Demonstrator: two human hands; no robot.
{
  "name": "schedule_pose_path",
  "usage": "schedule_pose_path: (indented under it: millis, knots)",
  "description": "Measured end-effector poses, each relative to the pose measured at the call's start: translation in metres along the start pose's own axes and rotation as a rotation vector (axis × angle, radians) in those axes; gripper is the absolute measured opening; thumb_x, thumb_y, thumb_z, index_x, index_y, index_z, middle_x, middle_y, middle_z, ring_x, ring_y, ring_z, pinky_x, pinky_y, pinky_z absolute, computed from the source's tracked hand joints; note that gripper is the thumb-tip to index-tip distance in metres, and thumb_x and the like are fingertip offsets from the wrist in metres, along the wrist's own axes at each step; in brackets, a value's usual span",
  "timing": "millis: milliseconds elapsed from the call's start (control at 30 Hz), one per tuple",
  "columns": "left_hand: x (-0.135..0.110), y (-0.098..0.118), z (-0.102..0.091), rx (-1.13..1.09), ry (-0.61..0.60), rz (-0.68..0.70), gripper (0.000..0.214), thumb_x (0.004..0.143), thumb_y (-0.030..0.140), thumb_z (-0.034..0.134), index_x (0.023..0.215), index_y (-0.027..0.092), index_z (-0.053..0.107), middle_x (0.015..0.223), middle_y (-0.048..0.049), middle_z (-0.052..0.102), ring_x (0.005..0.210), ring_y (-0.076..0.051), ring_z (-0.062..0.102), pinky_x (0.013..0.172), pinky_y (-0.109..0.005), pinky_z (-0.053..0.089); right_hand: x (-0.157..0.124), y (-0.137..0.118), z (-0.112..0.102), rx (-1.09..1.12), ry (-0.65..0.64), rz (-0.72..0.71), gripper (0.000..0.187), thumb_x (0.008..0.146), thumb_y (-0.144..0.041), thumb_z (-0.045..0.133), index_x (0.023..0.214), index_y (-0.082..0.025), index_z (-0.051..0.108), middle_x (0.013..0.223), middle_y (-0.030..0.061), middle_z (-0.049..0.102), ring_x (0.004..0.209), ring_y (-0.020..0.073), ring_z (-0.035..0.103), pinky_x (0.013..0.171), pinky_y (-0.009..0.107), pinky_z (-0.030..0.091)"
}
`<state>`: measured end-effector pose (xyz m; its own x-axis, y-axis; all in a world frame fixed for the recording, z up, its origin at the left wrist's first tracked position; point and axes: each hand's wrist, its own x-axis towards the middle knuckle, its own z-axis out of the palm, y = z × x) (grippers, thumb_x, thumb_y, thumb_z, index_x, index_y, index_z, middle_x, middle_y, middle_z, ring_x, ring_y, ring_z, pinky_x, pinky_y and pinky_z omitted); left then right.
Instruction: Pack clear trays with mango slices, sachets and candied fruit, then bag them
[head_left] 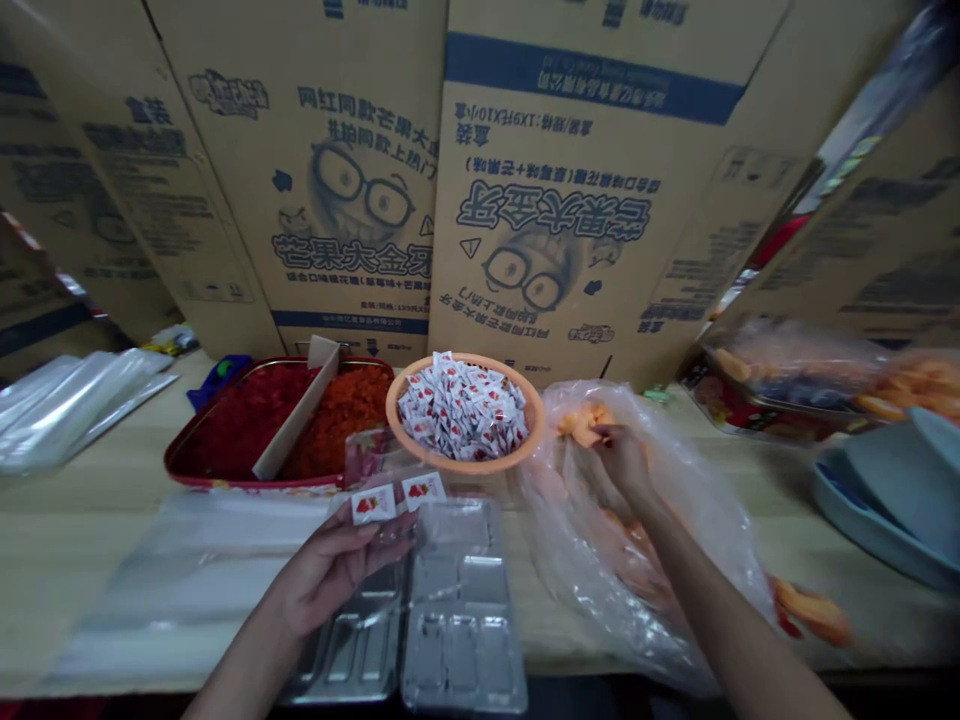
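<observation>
Two sachets [373, 503] pinched in left hand [337, 565] over near clear tray [461, 620], compartments all unfilled; right hand [622, 455] inside plastic bag [675, 520] at right, fingers closed on orange snack piece [581, 422]; nothing placed yet

Cartons [360, 200]: upside-down Chinese print, "芒果" legible, rest blurred; sachets [373, 503]: red marks, lettering too small.
</observation>
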<state>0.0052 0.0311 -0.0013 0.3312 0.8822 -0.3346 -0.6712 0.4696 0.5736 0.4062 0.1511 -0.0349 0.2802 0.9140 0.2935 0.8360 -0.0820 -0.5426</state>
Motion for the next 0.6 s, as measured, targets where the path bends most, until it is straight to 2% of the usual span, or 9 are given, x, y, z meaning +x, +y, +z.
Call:
schedule_pose_path:
  millis: [67, 100, 167, 233, 300, 367, 467, 600]
  knots:
    - [0.003, 0.001, 0.002, 0.004, -0.03, -0.004, 0.033, 0.072, -0.002, 0.054, 0.102, 0.012, 0.058, 0.109, -0.0116, 0.064, 0.112, -0.031, 0.051, 0.096, -0.051, 0.037, -0.009, -0.027, -0.012, 0.126, -0.047, -0.109, 0.021, 0.079, -0.024, 0.045, 0.093, -0.017, 0.059, 0.094, 0.0072, 0.059, 0.082, 0.0185, 0.056, 0.071, 0.032, 0.046]
    - [0.005, 0.001, 0.003, 0.01, -0.045, -0.013, 0.033, 0.073, 0.0, 0.054, 0.103, 0.012, 0.057, 0.108, -0.0123, 0.064, 0.111, -0.032, 0.051, 0.095, -0.051, 0.038, -0.015, -0.045, -0.019, 0.273, -0.094, -0.261, 0.02, 0.079, -0.027, 0.048, 0.093, -0.019, 0.06, 0.094, 0.0064, 0.059, 0.082, 0.0181, 0.056, 0.071, 0.032, 0.046]
    - [0.008, 0.001, 0.005, 0.023, -0.068, -0.043, 0.033, 0.075, 0.003, 0.054, 0.106, 0.011, 0.056, 0.108, -0.0137, 0.064, 0.111, -0.032, 0.052, 0.094, -0.051, 0.038, -0.03, -0.088, -0.033, 0.444, -0.319, -0.535, 0.017, 0.08, -0.031, 0.051, 0.091, -0.023, 0.062, 0.094, 0.005, 0.059, 0.088, 0.0177, 0.055, 0.074, 0.031, 0.045]
    - [0.009, 0.0, 0.008, 0.032, -0.082, -0.079, 0.03, 0.077, 0.008, 0.053, 0.107, 0.01, 0.056, 0.107, -0.0147, 0.064, 0.108, -0.031, 0.054, 0.093, -0.049, 0.039, -0.047, -0.134, -0.042, 0.518, -0.542, -0.766, 0.018, 0.085, -0.026, 0.047, 0.089, -0.023, 0.064, 0.094, 0.0051, 0.06, 0.09, 0.0157, 0.055, 0.079, 0.032, 0.044]
    - [0.011, -0.002, 0.012, 0.038, -0.095, -0.114, 0.027, 0.08, 0.016, 0.053, 0.107, 0.01, 0.056, 0.103, -0.0148, 0.065, 0.101, -0.028, 0.059, 0.089, -0.045, 0.043, -0.062, -0.173, -0.042, 0.565, -0.692, -0.95, 0.019, 0.086, -0.021, 0.045, 0.087, -0.022, 0.064, 0.09, 0.0045, 0.061, 0.088, 0.0135, 0.054, 0.078, 0.03, 0.043]
    - [0.012, -0.003, 0.015, 0.044, -0.086, -0.138, 0.026, 0.082, 0.023, 0.052, 0.103, 0.009, 0.057, 0.095, -0.0142, 0.067, 0.087, -0.024, 0.064, 0.08, -0.039, 0.047, -0.075, -0.201, -0.033, 0.565, -0.807, -1.073, 0.021, 0.086, -0.015, 0.044, 0.085, -0.021, 0.064, 0.088, 0.0034, 0.061, 0.085, 0.0114, 0.054, 0.077, 0.028, 0.043]
    - [0.012, -0.004, 0.016, 0.045, -0.043, -0.148, 0.027, 0.082, 0.03, 0.051, 0.099, 0.01, 0.058, 0.087, -0.0123, 0.069, 0.073, -0.02, 0.066, 0.07, -0.032, 0.049, -0.084, -0.219, -0.014, 0.547, -0.893, -1.181, 0.022, 0.086, -0.011, 0.043, 0.081, -0.02, 0.064, 0.088, 0.0024, 0.061, 0.084, 0.0097, 0.053, 0.074, 0.025, 0.042]
    - [0.008, -0.003, 0.015, 0.036, -0.113, -0.145, 0.031, 0.083, 0.031, 0.051, 0.106, 0.012, 0.055, 0.099, -0.0129, 0.066, 0.093, -0.027, 0.062, 0.079, -0.041, 0.048, -0.068, -0.223, 0.001, 0.597, -0.78, -1.168, 0.018, 0.084, -0.012, 0.047, 0.083, -0.02, 0.063, 0.087, 0.002, 0.06, 0.083, 0.0101, 0.052, 0.074, 0.025, 0.04]
